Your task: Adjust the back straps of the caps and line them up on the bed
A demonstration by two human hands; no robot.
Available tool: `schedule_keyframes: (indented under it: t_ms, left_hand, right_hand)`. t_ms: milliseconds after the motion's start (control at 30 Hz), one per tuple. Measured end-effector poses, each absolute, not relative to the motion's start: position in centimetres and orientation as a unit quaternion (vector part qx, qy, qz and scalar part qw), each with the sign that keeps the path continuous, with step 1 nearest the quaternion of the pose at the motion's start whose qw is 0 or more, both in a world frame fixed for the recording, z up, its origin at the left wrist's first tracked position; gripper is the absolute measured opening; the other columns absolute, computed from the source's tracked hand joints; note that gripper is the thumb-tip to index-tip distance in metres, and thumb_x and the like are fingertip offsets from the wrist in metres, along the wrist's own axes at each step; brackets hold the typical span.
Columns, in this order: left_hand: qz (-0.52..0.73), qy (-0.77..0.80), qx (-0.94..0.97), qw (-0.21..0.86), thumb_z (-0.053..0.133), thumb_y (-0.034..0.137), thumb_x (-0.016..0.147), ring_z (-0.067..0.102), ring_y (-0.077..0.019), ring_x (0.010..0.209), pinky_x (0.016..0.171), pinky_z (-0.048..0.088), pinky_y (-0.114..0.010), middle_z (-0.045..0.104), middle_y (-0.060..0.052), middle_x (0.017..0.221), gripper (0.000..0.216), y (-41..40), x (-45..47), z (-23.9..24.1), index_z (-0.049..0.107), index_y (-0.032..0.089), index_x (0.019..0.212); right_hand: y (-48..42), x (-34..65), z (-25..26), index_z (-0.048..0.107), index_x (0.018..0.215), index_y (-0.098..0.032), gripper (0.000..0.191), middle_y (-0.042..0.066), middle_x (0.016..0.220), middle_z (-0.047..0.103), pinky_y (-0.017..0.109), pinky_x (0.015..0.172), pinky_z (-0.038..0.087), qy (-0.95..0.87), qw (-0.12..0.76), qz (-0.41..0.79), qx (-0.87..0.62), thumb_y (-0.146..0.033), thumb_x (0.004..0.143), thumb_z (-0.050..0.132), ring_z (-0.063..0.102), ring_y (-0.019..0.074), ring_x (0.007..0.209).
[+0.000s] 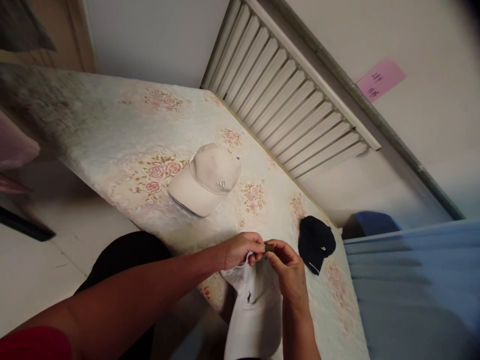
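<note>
My left hand (pixel 240 250) and my right hand (pixel 287 267) meet over a white cap (pixel 253 305) that lies at the near edge of the floral table (pixel 123 135). Both hands are closed in a pinch on a small brass-coloured buckle (pixel 269 247) at the cap's back strap. The cap carries a small dark logo on its front. A beige cap (pixel 206 178) lies further back on the table, apart from both hands. A dark navy cap (pixel 315 243) rests just right of my right hand, near the table's right edge.
A white slatted radiator (pixel 288 95) runs along the wall behind the table. A pink note (pixel 380 79) is stuck on the wall. Blue fabric (pixel 412 285) fills the right side. My dark-clothed leg (pixel 123 255) is under the table edge, above a white floor.
</note>
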State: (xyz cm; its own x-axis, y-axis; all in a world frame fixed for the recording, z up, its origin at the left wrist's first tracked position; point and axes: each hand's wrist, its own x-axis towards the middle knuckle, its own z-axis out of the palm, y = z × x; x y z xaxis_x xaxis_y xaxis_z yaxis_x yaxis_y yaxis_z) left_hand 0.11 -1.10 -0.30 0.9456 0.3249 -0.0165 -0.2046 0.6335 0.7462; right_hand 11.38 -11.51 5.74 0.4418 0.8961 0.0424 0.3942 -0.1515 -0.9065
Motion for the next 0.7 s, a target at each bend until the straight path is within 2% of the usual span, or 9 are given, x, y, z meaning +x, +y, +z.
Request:
schedule_keyframes:
  t_ms: [233,367,700]
  left_hand:
    - [0.124,0.061,0.463,0.875,0.059,0.032,0.07,0.048,-0.0071,0.05,0.048,0.023,-0.022,0.057,0.003,0.061,0.019,-0.1,-0.5,0.3,0.057,0.015,0.078]
    - [0.097,0.075,0.495,0.86,0.062,0.033,0.07,0.047,-0.0066,0.05,0.047,0.021,-0.022,0.054,0.005,0.059,0.023,0.2,-0.5,-0.3,0.06,0.015,0.085]
    - [0.149,0.09,0.413,0.894,0.069,0.027,0.063,0.054,-0.0078,0.046,0.045,0.021,-0.021,0.054,0.006,0.057,0.024,-0.2,0.1,-1.1,0.054,0.015,0.077]
  right_hand:
    - [-11.9,12.0,5.5,0.066,0.088,-0.022,0.021,0.001,0.084,0.068,0.033,0.077,0.048,-0.421,0.476,0.26,-0.727,-0.032,0.07,0.072,0.062,0.019,0.081]
    - [-12.0,12.3,5.2,0.066,0.088,-0.022,0.024,0.002,0.085,0.068,0.032,0.072,0.049,-0.409,0.479,0.268,-0.729,-0.033,0.068,0.073,0.062,0.0202,0.081]
    - [-11.7,11.6,5.1,0.066,0.088,-0.022,0.022,0.0,0.078,0.067,0.027,0.064,0.045,-0.412,0.462,0.291,-0.73,-0.032,0.07,0.071,0.059,0.0162,0.071]
